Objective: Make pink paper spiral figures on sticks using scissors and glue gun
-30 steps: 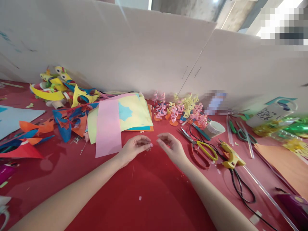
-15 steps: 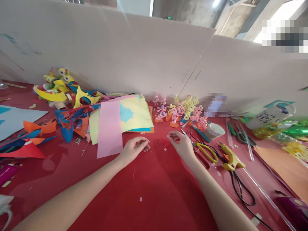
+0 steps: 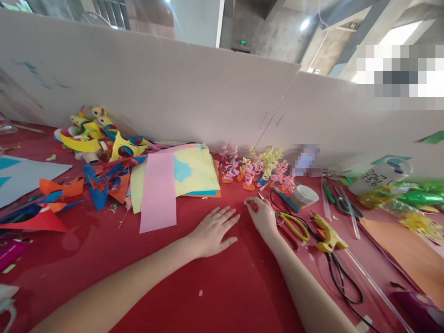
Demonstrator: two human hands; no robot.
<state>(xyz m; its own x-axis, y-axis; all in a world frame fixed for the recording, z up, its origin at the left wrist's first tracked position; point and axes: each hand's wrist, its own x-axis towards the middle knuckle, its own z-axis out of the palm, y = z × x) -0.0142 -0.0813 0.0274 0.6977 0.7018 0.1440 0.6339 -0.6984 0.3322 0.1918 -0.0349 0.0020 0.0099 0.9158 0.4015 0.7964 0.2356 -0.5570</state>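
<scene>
My left hand [image 3: 215,232] lies palm down on the red tabletop [image 3: 208,314], fingers spread. Its fingertips rest at a small red round piece [image 3: 236,210], which is mostly covered and hard to tell from the table. Just to the right, my right hand [image 3: 262,216] is closed in a pinch. A tiny pale bit shows at its fingertips, too small to name. Beside that hand lie yellow-handled pliers [image 3: 294,226]. Behind both hands stand pink and yellow curled paper spirals [image 3: 256,169] on orange bases.
Stacked coloured paper [image 3: 157,194] lies left of centre, with cut paper shapes [image 3: 107,182] farther left. On the right are a yellow glue gun [image 3: 328,236] with its cord, a white cup [image 3: 305,196], scissors [image 3: 347,203] and orange paper [image 3: 402,259]. A white partition [image 3: 156,88] runs behind.
My left hand has moved right and flattened, its fingers spreading over the red round piece. My right hand stays pinched in nearly the same place. The camera view has tilted up slightly.
</scene>
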